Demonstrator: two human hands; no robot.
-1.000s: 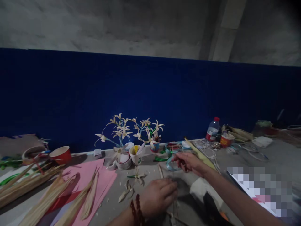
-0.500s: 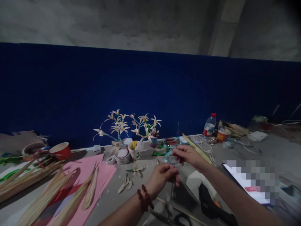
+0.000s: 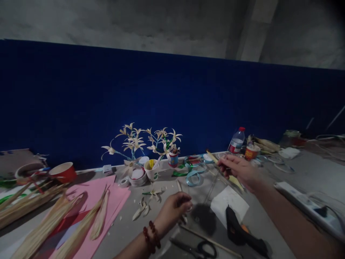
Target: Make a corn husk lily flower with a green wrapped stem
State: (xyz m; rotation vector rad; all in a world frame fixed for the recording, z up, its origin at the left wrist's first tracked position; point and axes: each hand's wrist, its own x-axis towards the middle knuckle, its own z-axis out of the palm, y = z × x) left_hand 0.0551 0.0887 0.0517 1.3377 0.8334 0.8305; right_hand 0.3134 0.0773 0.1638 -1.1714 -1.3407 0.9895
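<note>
My right hand (image 3: 237, 169) is closed in a pinch above the table, smeared by motion. Thin blurred lines, like a fine wire (image 3: 213, 185), slant down from its fingertips. Lower and to the left, my left hand (image 3: 176, 208) has its fingers curled together; what they hold, if anything, is hidden. Beneath the hands lie black-handled scissors (image 3: 195, 248) and a thin stick (image 3: 210, 240). A black glue gun (image 3: 239, 230) rests on a white sheet (image 3: 231, 201). Left of my left hand lie loose pale flowers (image 3: 141, 209).
Pale flowers on stems (image 3: 133, 142) stand behind a paper cup (image 3: 151, 171). Dried husks (image 3: 54, 223) lie over pink paper (image 3: 107, 201) at left. Light-blue ribbon (image 3: 194, 178), a bottle (image 3: 237, 140), an orange-red cup (image 3: 252, 151) and a power strip (image 3: 304, 205) are farther right.
My hands have moved apart: the right went up and to the right, the left slightly left and down. The view has shifted a little to the right.
</note>
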